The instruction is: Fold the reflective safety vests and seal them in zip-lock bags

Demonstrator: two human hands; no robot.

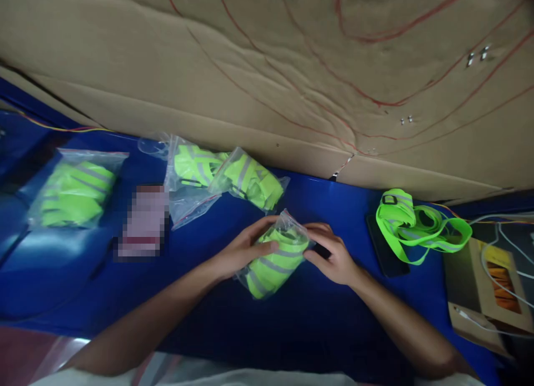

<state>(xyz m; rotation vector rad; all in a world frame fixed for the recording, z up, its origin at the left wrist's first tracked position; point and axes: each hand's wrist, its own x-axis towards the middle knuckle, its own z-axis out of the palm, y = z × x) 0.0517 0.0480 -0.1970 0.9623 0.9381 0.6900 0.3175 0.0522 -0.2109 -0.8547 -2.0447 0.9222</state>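
Note:
A clear zip bag packed with neon-yellow reflective straps is held in front of me, tilted, above the blue table. My left hand grips its left side, thumb lying across the front. At the bag's upper right edge, my right hand pinches the plastic between thumb and fingers. Beyond my hands lie two more filled bags, one bag of straps partly overlapped by another bag of straps. A further packed bag rests at the far left.
A phone with a blurred screen lies left of my hands. Loose neon straps sit partly over a dark flat device on the right. An opened cardboard box and white cables stand at the right edge. Cardboard walls the back.

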